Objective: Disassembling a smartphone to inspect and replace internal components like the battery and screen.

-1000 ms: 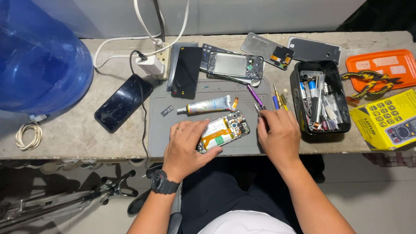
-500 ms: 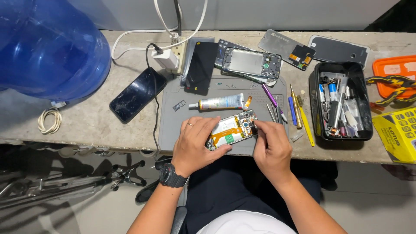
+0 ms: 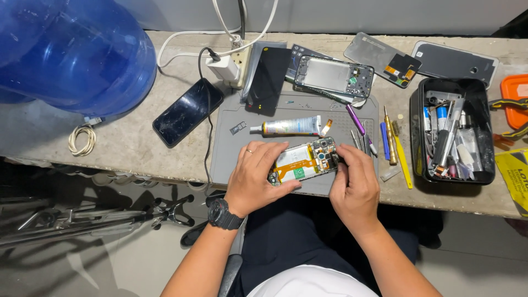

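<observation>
Back cover off, opened phone gripped by left hand; right hand pinching at its 3 o'clock end, probably tool, unclear; glue tube at 12 unused, reassembly left.

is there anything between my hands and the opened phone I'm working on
Nothing visible. The left hand already grips the opened phone over the grey mat, and the right hand touches its right end. The glue tube lies beyond it, apart.
</observation>
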